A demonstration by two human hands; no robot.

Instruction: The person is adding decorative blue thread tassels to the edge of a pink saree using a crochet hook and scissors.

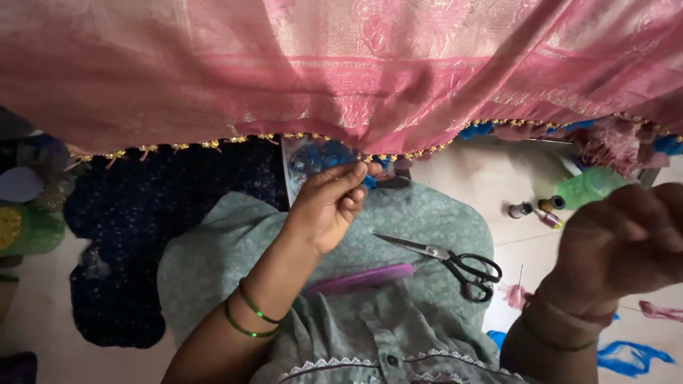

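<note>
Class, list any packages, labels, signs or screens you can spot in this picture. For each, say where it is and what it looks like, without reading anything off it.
Clear plastic bag: under the pink cloth's beaded edge, just left of the left hand; see-through, blue bits inside.
Green container: on the floor at right, by the thread spools; rounded, translucent green.
No signs, screens or clear labels show.

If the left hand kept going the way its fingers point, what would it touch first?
Most likely the beaded edge of the pink cloth: the left hand points up at it, fingertips about touching already.
</note>
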